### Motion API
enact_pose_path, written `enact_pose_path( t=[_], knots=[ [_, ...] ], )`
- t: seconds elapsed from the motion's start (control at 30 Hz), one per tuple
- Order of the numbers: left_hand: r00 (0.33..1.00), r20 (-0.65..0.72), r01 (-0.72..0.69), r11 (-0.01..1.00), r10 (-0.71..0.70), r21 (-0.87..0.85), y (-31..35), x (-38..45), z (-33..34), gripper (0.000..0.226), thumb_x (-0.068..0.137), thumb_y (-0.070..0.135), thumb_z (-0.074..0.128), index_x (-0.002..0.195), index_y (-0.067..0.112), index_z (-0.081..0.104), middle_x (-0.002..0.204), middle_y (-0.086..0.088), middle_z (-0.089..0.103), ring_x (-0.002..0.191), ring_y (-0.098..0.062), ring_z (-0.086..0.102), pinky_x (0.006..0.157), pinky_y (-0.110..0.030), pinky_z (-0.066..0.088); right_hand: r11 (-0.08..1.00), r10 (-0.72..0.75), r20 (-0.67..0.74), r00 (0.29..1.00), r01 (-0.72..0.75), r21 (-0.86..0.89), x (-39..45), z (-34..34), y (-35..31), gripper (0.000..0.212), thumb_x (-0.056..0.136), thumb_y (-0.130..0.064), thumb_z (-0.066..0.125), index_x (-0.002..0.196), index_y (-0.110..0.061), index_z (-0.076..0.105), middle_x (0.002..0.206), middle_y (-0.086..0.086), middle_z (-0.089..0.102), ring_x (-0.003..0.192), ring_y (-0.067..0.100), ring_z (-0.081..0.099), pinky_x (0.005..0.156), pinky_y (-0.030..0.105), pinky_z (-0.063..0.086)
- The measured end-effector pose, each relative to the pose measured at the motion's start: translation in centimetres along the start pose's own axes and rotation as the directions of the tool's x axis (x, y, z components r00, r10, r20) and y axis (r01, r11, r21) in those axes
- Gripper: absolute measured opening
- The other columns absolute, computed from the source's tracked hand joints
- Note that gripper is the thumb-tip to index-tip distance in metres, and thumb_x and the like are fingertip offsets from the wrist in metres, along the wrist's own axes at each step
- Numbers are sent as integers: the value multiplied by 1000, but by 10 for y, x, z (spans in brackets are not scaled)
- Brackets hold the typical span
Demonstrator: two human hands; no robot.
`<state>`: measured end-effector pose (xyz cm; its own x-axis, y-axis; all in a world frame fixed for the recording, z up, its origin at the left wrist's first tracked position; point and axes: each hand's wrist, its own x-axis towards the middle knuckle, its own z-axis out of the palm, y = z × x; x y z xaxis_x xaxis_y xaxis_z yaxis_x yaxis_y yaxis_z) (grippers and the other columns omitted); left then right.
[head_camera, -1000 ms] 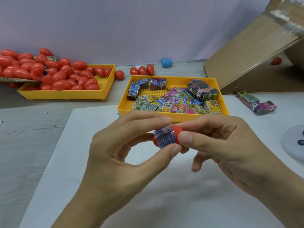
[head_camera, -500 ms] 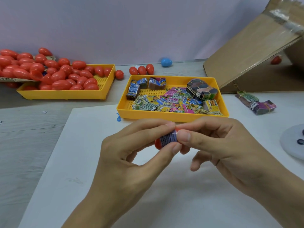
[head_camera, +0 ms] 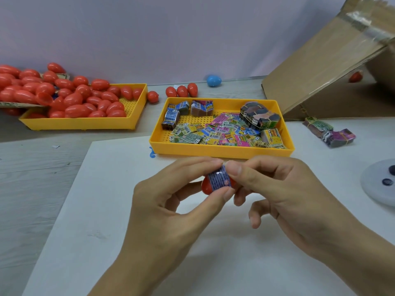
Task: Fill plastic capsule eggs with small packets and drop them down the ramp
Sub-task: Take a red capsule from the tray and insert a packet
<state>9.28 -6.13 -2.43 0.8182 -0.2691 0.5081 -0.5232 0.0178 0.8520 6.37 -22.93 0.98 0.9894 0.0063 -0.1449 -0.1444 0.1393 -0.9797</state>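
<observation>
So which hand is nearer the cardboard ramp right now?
Right. The right hand sits on the ramp's side of the capsule egg, below and in front of it. The left hand, across the egg, is farther.

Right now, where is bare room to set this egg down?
The white mat is bare left of the hands and below them. The grey wooden table is bare left of the mat. Crowded: the yellow plastic tray of packets just behind the hands, and the yellow plastic tray of red eggs.
</observation>
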Motion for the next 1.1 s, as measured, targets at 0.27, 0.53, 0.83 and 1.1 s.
enact_pose_path(
  t=[0.27, 0.53, 0.83, 1.1],
  knots=[
    [1000, -9, 20, 1000, -20, -4, 0, -2, 3, 40, 79, 21, 78, 118, 26, 71, 111, 4, 72, 104, -25, 70, 80, -29, 60, 1000, 3, -90, 996, -1, 27, -1, 4, 6, 30, 63, -44, 76, 57, -14, 72, 63, 8, 66, 52, 12, 59, 36, 20, 40],
    [1000, 9, 28, 999, -28, -19, 0, -3, 5, 34, 79, 19, 76, 113, 22, 72, 109, 5, 73, 105, -24, 70, 80, -28, 59, 999, 33, -83, 996, -29, 46, -1, 8, 8, 31, 63, -46, 75, 53, -17, 68, 63, 8, 68, 51, 10, 57, 35, 19, 39],
    [997, -46, 66, 997, -64, 30, 1, -6, 10, 34, 75, 9, 80, 107, 22, 74, 102, 8, 74, 97, -18, 71, 77, -21, 58, 996, 42, -129, 991, -32, 83, -4, 16, 16, 33, 65, -49, 72, 55, -19, 66, 61, 0, 64, 57, 8, 57, 35, 21, 41],
    [994, -95, -36, 977, 57, 212, 3, 0, 2, 36, 79, 18, 82, 113, 17, 72, 108, 2, 71, 100, -22, 70, 80, -27, 60, 902, -358, -121, 926, 309, -303, -4, 0, 6, 10, 72, -29, 79, 81, -27, 78, 73, -6, 68, 61, 9, 61, 39, 24, 44]
  ],
)
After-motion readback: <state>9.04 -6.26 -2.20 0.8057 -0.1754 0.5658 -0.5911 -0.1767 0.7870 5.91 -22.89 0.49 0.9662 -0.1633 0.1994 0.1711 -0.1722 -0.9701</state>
